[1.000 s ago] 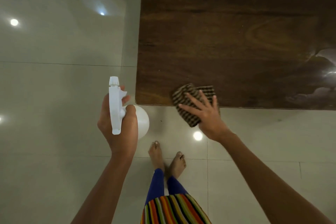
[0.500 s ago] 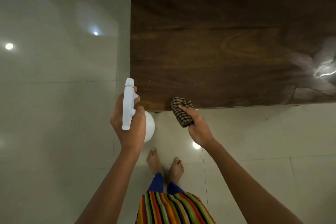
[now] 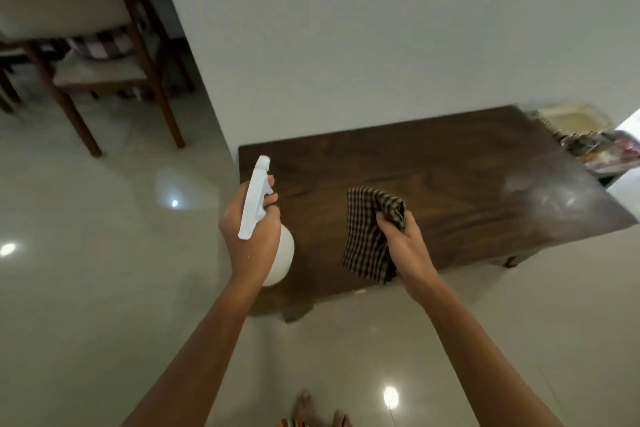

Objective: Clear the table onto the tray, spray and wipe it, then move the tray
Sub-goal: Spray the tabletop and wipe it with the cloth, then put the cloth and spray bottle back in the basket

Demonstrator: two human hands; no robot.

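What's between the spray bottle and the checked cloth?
Only bare dark tabletop shows between the spray bottle and the checked cloth, in the head view.

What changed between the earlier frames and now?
The right hand, earlier pressed flat on the checked cloth at the near corner of the table, gathered it up and now grips it, hanging loose above the tabletop. The view tilted up toward the wall. Unchanged: the left hand holds the white spray bottle by the table's end.

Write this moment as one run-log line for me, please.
left hand: holds white spray bottle | right hand: fingers grip checked cloth | cloth position: hanging over wooden table
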